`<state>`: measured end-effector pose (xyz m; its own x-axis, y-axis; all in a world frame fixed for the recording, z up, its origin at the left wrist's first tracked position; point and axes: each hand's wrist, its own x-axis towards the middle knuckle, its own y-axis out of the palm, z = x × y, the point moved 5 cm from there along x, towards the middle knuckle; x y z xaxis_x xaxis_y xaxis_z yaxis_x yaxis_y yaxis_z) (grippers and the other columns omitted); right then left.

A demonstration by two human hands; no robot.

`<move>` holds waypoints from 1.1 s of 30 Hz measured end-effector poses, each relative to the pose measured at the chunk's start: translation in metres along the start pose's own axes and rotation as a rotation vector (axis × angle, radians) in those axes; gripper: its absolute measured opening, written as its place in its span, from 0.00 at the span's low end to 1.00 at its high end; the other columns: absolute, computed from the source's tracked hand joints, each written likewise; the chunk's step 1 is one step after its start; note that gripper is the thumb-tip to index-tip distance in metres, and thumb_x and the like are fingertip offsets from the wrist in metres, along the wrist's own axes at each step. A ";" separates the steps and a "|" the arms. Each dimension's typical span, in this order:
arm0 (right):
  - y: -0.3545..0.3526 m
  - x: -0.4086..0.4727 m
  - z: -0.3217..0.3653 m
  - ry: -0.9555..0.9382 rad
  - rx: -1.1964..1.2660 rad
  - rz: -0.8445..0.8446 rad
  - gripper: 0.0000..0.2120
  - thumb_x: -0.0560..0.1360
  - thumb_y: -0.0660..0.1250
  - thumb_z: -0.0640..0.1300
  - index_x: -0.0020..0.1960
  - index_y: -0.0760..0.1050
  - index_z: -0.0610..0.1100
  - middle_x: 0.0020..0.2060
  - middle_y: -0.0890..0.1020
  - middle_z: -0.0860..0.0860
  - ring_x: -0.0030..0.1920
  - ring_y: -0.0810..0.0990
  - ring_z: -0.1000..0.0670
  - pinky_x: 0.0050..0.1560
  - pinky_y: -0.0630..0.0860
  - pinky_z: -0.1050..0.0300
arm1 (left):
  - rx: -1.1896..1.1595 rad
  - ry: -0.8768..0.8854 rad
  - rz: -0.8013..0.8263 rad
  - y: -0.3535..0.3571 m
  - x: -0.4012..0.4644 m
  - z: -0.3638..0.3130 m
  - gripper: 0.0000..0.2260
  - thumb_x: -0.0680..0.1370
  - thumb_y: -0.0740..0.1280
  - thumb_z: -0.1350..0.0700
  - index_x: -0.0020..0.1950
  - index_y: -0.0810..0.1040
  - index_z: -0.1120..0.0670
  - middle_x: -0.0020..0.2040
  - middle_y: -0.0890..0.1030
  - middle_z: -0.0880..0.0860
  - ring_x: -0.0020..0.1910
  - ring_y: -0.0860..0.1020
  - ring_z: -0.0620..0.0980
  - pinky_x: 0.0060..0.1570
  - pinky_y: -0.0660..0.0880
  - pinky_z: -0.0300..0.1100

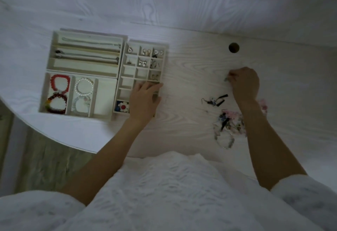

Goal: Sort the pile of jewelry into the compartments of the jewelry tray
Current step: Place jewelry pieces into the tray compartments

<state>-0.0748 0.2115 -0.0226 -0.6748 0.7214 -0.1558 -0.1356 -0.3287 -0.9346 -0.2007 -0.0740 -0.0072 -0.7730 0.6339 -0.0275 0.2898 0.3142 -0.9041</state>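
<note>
- A tangled pile of mixed jewelry [228, 126], pink, blue, black and clear pieces, lies nearest on the pale wood-grain table [191, 62], at about 4 o'clock from the table's middle, just beside the right forearm.
- At 11 o'clock from the pile, a loose earring with a black ribbon [216, 100] lies apart on the table.
- The left hand [144, 101] lies flat with fingers straight and together on the near right part of the cream many-celled jewelry tray [125, 77], covering several cells; it grips nothing.
- Just at 9 o'clock from that hand, the tray's nearest cell holds a white flower-shaped piece with a red centre [123, 106].
- Further at 9 o'clock, a cream tray section holds a red beaded bracelet [60, 83], a dark multicoloured beaded bracelet [56, 105] and a white pearl bracelet [84, 86].
- The right hand [244, 83], at 3 o'clock from the tray and well apart from it, has its fingertips curled together, pinching a small pale piece [227, 78] on the table; what it is cannot be told.
- The tray's far small cells hold earrings [145, 51].
- At the far left, silver chain necklaces [87, 55] lie stretched in long slots.
- A round hole [234, 47] sits in the table at 1 o'clock.
</note>
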 end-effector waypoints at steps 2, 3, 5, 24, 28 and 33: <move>0.006 -0.003 0.008 -0.043 -0.002 -0.036 0.08 0.74 0.64 0.37 0.47 0.82 0.38 0.45 0.80 0.38 0.47 0.75 0.39 0.49 0.70 0.52 | 0.012 -0.005 -0.021 0.000 0.000 -0.001 0.18 0.69 0.74 0.59 0.59 0.81 0.53 0.51 0.82 0.53 0.47 0.76 0.58 0.47 0.73 0.48; 0.010 -0.004 0.012 -0.067 -0.015 -0.058 0.08 0.74 0.63 0.37 0.47 0.81 0.38 0.44 0.80 0.38 0.46 0.75 0.40 0.48 0.69 0.52 | 0.017 -0.009 -0.027 -0.001 0.000 -0.002 0.18 0.69 0.75 0.59 0.59 0.81 0.53 0.51 0.82 0.53 0.46 0.76 0.58 0.47 0.73 0.48; 0.012 -0.009 0.023 -0.141 -0.050 -0.115 0.07 0.74 0.64 0.36 0.46 0.80 0.36 0.39 0.80 0.38 0.42 0.76 0.40 0.43 0.69 0.52 | 0.020 -0.025 -0.030 0.000 -0.001 -0.003 0.18 0.70 0.74 0.59 0.59 0.81 0.52 0.51 0.82 0.52 0.46 0.76 0.58 0.48 0.73 0.47; -0.009 -0.042 0.104 -0.044 0.727 0.240 0.04 0.73 0.69 0.36 0.47 0.77 0.42 0.40 0.80 0.51 0.39 0.76 0.57 0.41 0.72 0.69 | -0.113 0.064 -0.121 -0.004 -0.011 0.009 0.12 0.74 0.68 0.55 0.57 0.81 0.54 0.48 0.82 0.51 0.48 0.76 0.55 0.48 0.72 0.47; 0.004 -0.050 0.143 0.195 1.216 0.501 0.06 0.74 0.66 0.31 0.48 0.78 0.39 0.40 0.83 0.47 0.40 0.81 0.52 0.43 0.77 0.64 | -0.193 -0.092 -0.247 -0.026 -0.023 0.044 0.11 0.77 0.65 0.54 0.56 0.81 0.56 0.49 0.81 0.52 0.47 0.75 0.53 0.48 0.69 0.42; 0.025 -0.032 0.188 -0.028 0.925 0.424 0.08 0.72 0.69 0.31 0.43 0.79 0.43 0.38 0.83 0.47 0.40 0.83 0.49 0.46 0.80 0.56 | -0.183 -0.319 -0.318 -0.043 -0.030 0.105 0.13 0.75 0.68 0.56 0.59 0.79 0.55 0.51 0.80 0.56 0.49 0.75 0.56 0.51 0.70 0.44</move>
<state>-0.1933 0.0654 0.0189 -0.8128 0.4251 -0.3983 -0.3812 -0.9051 -0.1881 -0.2488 -0.1806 -0.0124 -0.9655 0.2470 0.0824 0.0839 0.5947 -0.7996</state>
